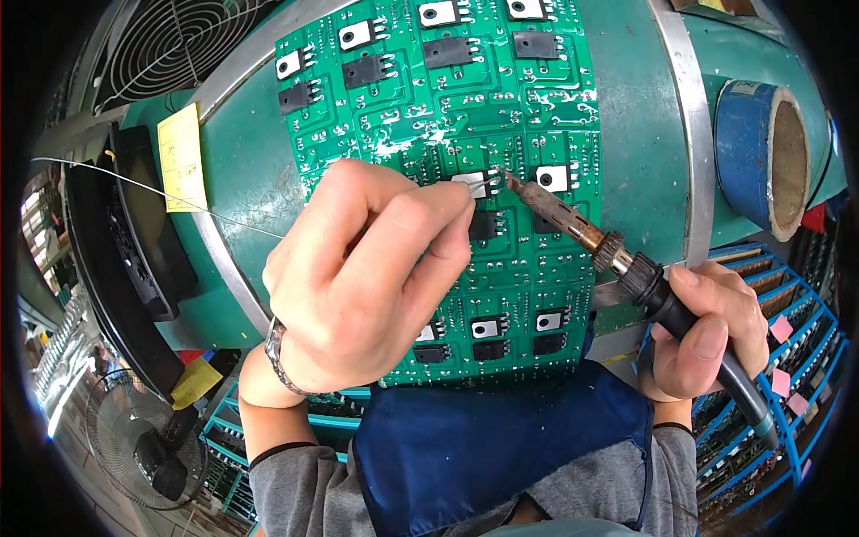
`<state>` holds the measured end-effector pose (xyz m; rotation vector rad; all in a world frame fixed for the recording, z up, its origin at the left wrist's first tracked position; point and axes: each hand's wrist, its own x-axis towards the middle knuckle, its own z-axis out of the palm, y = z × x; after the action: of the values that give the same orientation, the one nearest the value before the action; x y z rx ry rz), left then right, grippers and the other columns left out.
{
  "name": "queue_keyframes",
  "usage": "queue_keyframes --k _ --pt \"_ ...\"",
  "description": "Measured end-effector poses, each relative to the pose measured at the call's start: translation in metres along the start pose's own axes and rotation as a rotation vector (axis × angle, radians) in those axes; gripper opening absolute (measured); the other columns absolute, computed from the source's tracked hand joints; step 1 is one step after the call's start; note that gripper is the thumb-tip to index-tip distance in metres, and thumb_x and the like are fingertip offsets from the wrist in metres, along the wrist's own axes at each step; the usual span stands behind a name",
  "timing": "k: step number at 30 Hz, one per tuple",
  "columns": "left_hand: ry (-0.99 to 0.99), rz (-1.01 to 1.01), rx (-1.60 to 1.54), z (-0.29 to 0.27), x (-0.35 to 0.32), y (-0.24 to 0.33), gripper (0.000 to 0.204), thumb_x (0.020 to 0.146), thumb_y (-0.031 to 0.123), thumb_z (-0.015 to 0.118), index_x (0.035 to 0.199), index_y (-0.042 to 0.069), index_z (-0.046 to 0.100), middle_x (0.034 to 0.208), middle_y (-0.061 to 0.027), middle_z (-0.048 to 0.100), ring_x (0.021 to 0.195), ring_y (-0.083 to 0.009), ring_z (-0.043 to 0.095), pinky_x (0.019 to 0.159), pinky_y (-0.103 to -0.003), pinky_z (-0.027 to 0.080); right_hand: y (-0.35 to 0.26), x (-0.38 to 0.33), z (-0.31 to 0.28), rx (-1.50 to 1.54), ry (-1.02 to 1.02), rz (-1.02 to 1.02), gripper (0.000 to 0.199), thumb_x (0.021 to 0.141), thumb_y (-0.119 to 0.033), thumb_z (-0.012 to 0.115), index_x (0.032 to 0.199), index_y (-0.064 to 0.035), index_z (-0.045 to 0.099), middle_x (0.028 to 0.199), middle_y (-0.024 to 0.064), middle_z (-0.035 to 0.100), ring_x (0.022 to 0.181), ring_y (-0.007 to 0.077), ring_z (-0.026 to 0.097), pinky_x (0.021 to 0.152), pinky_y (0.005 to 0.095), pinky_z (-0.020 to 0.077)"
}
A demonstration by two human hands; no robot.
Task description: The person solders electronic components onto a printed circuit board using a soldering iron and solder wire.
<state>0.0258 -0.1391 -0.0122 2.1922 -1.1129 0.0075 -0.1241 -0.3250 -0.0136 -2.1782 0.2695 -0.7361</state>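
Note:
A large green circuit board with rows of black and silver transistors lies on a green work surface. My left hand pinches a thin solder wire that runs off to the left, its end held at the leads of a silver-tabbed transistor near the board's middle. My right hand grips the black handle of a soldering iron. The iron's burnt tip touches the same transistor leads from the right.
A roll of blue tape stands at the right. A yellow note sticks on the surface's left part, beside a black tray. A wire fan guard is at the top left. Blue bins sit at the lower right, a floor fan at the lower left.

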Motion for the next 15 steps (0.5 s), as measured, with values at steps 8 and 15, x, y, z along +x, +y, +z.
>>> queue_keyframes --k 8,15 --pt "-0.004 0.021 0.0 0.0042 -0.0016 -0.0011 0.02 0.068 -0.007 0.076 0.085 0.003 0.07 0.076 -0.0011 0.056 0.058 -0.0064 0.047 0.048 -0.021 0.036 -0.0029 0.0009 0.001 -0.03 -0.026 0.053 0.04 0.094 -0.03 0.046 0.086 0.0035 0.066 0.049 -0.0003 0.048 0.046 0.0093 0.046 0.05 0.0247 0.039" --pt "-0.053 0.037 0.02 0.0028 0.0005 -0.0008 0.02 0.069 -0.006 0.076 0.086 0.003 0.07 0.076 -0.0015 0.055 0.058 -0.0065 0.047 0.048 -0.021 0.037 -0.0047 0.0042 0.0021 -0.043 -0.006 0.011 0.038 0.091 -0.031 0.05 0.085 0.0024 0.067 0.049 0.0016 0.05 0.046 0.0126 0.049 0.052 0.0262 0.0416"
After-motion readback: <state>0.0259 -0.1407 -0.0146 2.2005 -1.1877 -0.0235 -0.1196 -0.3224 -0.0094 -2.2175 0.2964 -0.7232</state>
